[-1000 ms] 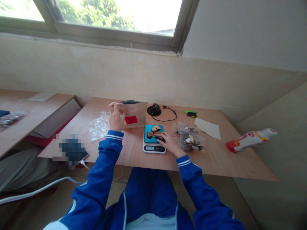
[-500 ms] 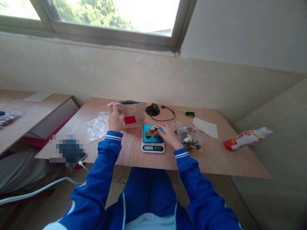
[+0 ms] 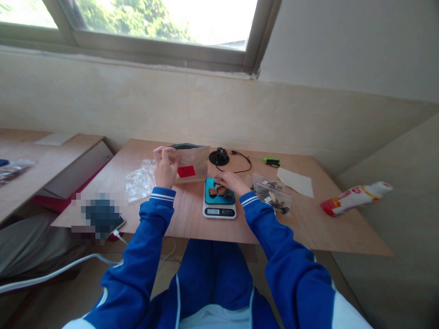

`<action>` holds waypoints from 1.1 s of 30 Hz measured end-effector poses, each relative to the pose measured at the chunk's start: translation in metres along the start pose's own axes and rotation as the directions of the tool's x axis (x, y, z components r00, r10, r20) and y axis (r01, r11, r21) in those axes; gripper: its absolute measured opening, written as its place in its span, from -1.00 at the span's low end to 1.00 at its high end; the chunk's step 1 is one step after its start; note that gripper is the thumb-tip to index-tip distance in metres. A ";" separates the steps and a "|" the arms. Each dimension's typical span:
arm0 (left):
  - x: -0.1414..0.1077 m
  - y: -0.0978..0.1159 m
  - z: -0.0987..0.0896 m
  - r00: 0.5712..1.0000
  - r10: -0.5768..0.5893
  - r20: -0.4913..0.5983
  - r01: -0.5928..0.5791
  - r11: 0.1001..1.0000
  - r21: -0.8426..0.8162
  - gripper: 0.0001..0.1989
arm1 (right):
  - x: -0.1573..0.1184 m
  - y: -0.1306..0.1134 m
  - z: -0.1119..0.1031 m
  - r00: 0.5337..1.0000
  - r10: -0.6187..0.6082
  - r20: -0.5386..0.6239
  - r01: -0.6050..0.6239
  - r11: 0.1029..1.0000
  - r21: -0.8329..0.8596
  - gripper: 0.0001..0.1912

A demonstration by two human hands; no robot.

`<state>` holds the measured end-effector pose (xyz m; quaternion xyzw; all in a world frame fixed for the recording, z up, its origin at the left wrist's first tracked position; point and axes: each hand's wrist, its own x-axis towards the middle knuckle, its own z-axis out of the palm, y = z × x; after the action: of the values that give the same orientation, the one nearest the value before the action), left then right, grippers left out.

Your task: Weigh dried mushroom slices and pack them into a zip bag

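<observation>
My left hand [image 3: 166, 168] is closed on the upper left edge of a clear plastic bag [image 3: 195, 157] with a red label, holding it upright on the desk. A small digital scale [image 3: 211, 204] with a blue top and white body stands in front of me. Several brown and dark dried pieces [image 3: 219, 192], perhaps dried slices, lie heaped on its top. My right hand [image 3: 233, 181] reaches over the far right of the scale, fingers bent down and together on one of the dried pieces. Its fingertips partly cover the heap.
Zip bags of dark dried pieces [image 3: 274, 198] lie right of the scale, near white paper [image 3: 295, 182]. A black round stand [image 3: 218, 157] with a cable, screwdrivers [image 3: 272, 161] and a red-white bottle [image 3: 356, 199] are farther out. Crumpled clear plastic [image 3: 139, 183] lies left; a phone [image 3: 118, 224] is at the edge.
My right hand has moved left and slightly back, from the scale's right edge to over the dried pieces, and its fingers have closed. My left hand and the bag stay put.
</observation>
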<state>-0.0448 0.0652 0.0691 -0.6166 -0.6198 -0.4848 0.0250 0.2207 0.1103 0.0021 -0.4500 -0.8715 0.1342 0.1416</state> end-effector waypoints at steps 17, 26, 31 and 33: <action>0.002 -0.002 -0.002 1.000 0.031 0.005 -0.031 0.999 -0.029 -0.70 | 0.019 0.032 0.030 0.997 0.061 -0.036 -0.037 0.886 0.463 -0.67; 0.002 -0.002 -0.002 0.999 0.035 0.007 -0.035 0.999 -0.030 -0.68 | 0.015 0.020 0.015 0.958 0.194 -0.211 -0.073 0.877 0.475 -0.71; 0.001 -0.002 0.000 0.999 0.044 -0.012 -0.045 0.996 -0.080 -0.70 | 0.018 -0.017 -0.046 0.843 0.175 -0.508 0.139 0.843 0.520 -0.70; 0.001 -0.001 0.001 0.998 0.052 -0.027 -0.054 0.993 -0.106 -0.69 | 0.026 -0.046 -0.075 0.846 0.074 -0.528 0.253 0.816 0.520 -0.69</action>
<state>-0.0452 0.0666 0.0686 -0.6273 -0.5760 -0.5240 0.0125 0.2000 0.1142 0.0914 -0.3624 -0.7387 0.2534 0.5086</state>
